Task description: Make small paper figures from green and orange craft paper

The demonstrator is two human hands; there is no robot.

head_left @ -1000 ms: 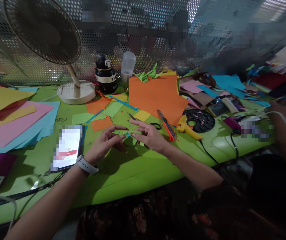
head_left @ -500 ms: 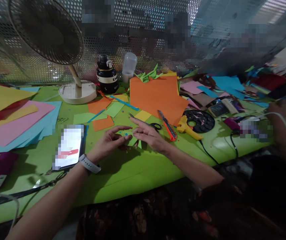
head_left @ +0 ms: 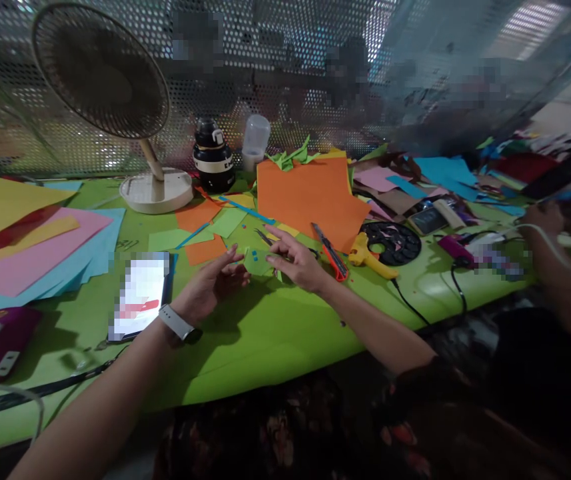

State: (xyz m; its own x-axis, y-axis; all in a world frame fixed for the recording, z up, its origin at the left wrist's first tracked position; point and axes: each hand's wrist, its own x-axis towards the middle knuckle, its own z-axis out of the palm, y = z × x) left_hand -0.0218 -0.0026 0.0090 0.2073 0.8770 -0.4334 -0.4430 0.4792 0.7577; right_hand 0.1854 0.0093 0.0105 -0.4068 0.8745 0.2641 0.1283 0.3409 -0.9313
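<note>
Between my hands is a small light-green paper piece (head_left: 260,263) with tiny blue bits on it. My right hand (head_left: 298,263) is at its right edge, thumb against the paper and index finger stretched forward. Just left of the paper, my left hand (head_left: 210,283) hovers with fingers apart and holds nothing. Scissors (head_left: 264,236) lie partly hidden beyond my right hand. An orange-and-black cutter knife (head_left: 332,255) rests to the right, beside a yellow glue gun (head_left: 371,259).
A phone (head_left: 140,293) lies left of my left hand. Behind are a fan (head_left: 158,190), a black bottle (head_left: 214,160) and orange paper (head_left: 310,193). A black round tray (head_left: 400,243) sits at right, near another person's hand (head_left: 542,217).
My left hand has let go of the green paper and drawn back left, its fingers spreading. The blue bits show more clearly. The camera view has shifted slightly.
</note>
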